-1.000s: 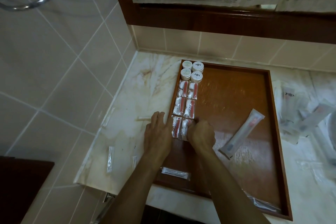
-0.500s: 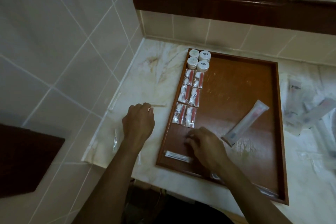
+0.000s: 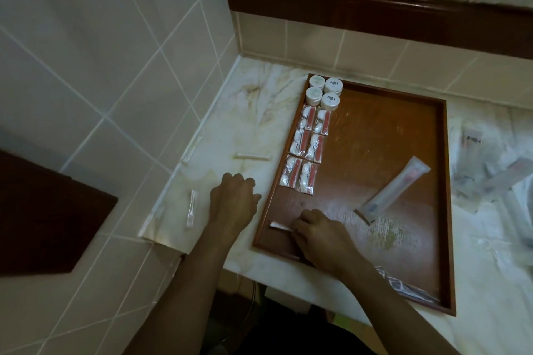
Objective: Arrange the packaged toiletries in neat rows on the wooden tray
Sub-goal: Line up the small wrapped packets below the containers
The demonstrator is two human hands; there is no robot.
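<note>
right hand hides flat sachet, blurred packets

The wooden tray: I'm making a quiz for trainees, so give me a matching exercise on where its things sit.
Things:
1. round jars
2. red-and-white packets
3. long tube packet
4. small flat sachet

Places:
A. lying slanted, right of the rows
B. far left corner of the tray
C. near left corner, at the right hand
D. two columns just nearer than the jars

Pairs: 1-B, 2-D, 3-A, 4-C
</note>
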